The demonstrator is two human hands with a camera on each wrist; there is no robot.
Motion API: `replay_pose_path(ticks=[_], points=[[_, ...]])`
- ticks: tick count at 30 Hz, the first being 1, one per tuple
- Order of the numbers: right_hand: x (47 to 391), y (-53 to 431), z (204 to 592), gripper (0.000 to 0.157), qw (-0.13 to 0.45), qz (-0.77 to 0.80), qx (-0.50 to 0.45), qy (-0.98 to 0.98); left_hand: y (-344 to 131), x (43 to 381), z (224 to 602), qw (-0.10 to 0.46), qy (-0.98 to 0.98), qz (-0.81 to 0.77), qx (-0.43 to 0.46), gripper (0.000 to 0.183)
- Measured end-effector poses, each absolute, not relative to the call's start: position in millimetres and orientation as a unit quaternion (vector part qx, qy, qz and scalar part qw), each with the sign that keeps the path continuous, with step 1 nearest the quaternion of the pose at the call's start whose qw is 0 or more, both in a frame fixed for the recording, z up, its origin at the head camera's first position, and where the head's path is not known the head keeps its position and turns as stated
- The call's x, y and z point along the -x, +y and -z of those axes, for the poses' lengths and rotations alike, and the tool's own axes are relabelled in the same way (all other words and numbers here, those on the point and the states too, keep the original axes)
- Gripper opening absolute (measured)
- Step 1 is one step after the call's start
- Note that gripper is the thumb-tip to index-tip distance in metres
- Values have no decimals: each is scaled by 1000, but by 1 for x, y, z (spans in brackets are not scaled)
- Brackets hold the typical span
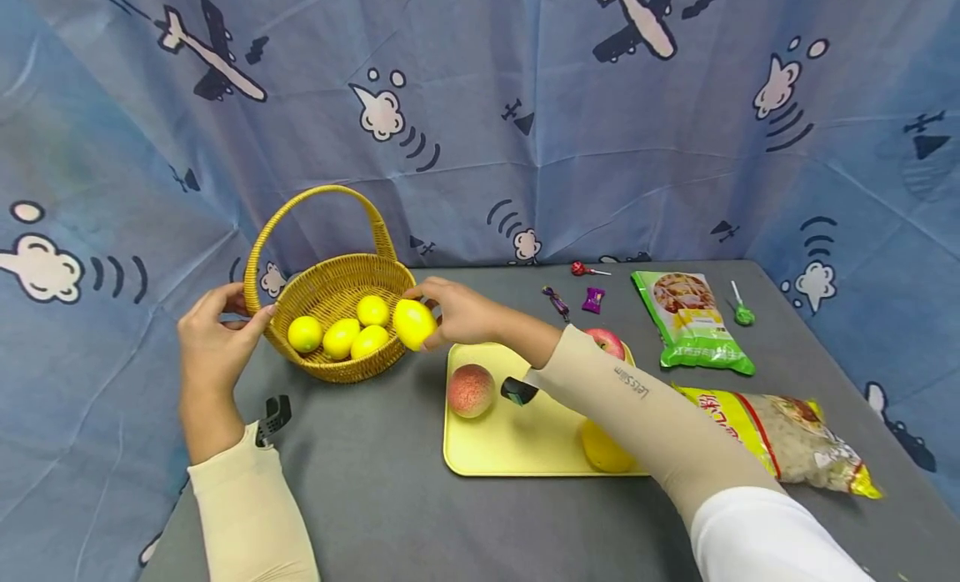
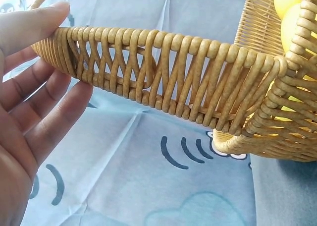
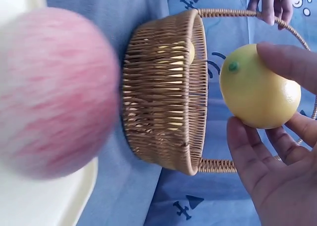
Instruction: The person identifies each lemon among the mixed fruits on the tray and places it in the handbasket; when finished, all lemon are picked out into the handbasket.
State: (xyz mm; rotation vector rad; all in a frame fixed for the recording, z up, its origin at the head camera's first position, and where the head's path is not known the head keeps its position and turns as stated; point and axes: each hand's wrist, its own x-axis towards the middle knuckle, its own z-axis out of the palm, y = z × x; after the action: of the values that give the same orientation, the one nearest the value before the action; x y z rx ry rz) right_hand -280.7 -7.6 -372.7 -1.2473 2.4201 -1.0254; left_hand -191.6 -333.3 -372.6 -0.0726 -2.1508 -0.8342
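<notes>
A yellow wicker basket (image 1: 337, 286) with a tall arched handle stands at the left of the grey table, with several lemons (image 1: 339, 338) inside. My left hand (image 1: 213, 340) grips the lower left part of the handle (image 2: 163, 70), thumb on one side and fingers on the other. Between the thumb and fingers of my right hand (image 1: 468, 311) is another lemon (image 3: 260, 87), held by the basket's right rim and apart from the other lemons. Below that hand, a peach (image 1: 470, 390) sits on a pale yellow tray (image 1: 517, 449).
A red apple (image 1: 606, 343) and a yellow fruit (image 1: 603, 447) lie on the tray, partly hidden by my right arm. Farther right are a green food bag (image 1: 686, 315), a yellow-and-clear bag (image 1: 810, 440), lollipops (image 1: 742, 315) and purple-wrapped candies (image 1: 593, 299). A patterned curtain (image 1: 465, 132) hangs behind.
</notes>
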Motion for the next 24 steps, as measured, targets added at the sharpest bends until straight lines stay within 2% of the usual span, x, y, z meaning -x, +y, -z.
replay_pose_path(ticks=[7,14,19,24], points=[[298,-43,379,73,79,301,412,856,-331,190,373,405,-852,331,27,36],[307,-56,392,53,102,322,377,862,-332,189,373,405,-852,331,26,37],[305,-48,392,48,108,328,386,856,-332,189,374,406,-853,327,25,37],[298,-12,384,48,87,330,390,855,-329,186,371,414,-853,316,20,40]])
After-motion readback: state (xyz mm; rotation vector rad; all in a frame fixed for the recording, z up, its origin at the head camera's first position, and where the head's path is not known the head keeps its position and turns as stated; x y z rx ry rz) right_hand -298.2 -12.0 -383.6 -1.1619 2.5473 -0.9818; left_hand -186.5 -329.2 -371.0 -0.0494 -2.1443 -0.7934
